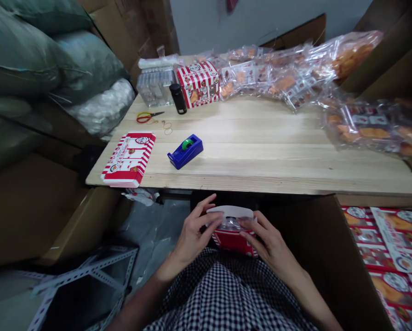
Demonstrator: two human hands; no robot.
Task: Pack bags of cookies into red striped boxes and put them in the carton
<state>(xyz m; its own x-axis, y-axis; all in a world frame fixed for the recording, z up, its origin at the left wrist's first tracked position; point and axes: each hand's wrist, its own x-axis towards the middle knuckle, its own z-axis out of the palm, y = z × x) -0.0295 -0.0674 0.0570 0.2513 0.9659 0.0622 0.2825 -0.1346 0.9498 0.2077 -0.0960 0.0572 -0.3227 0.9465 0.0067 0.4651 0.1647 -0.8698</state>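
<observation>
Below the table's front edge, over my lap in checked cloth, both hands grip a small red-and-white box (234,239) whose white top flap stands open. My left hand (192,234) clasps its left side, thumb and fingers curled on the flap. My right hand (270,241) holds the right side, fingertips pressing on the flap and a clear packet inside. A blue tape dispenser (185,151) with a green roll sits on the wooden table (261,151) just ahead.
A stack of flat striped cartons (129,158) lies at the table's left corner. Scissors (148,116), rubber bands, a black bottle (178,98), a made-up striped box (198,83) and clear trays stand behind. Bagged snack packets (295,73) heap at the back and right. A carton of filled boxes (392,257) is at right.
</observation>
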